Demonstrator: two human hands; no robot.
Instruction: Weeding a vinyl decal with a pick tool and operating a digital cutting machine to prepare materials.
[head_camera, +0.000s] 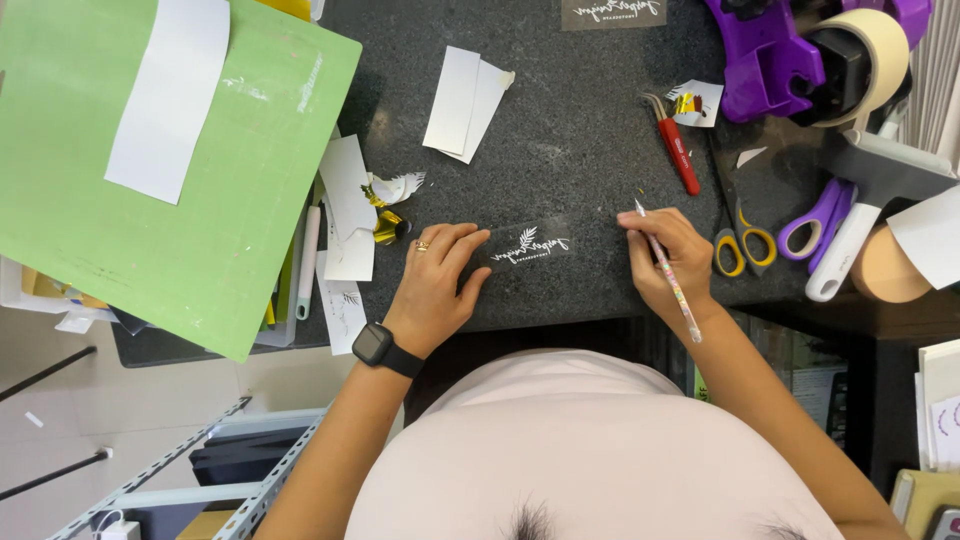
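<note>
A small dark sticker with a white leaf and script design (530, 245) lies on the black stone worktop (570, 150). My left hand (437, 282), with a ring and a black watch at the wrist, rests flat beside it, fingertips touching its left edge. My right hand (668, 258) grips a thin pen-like weeding tool (668, 272), its tip pointing up and left, a little to the right of the sticker.
A green cutting mat (230, 190) with a white strip lies at the left. White paper pieces (462, 100), gold foil scraps (388, 226), a red-handled tool (678, 148), yellow scissors (740, 245), purple scissors (815, 215) and a purple tape dispenser (800, 55) surround the work spot.
</note>
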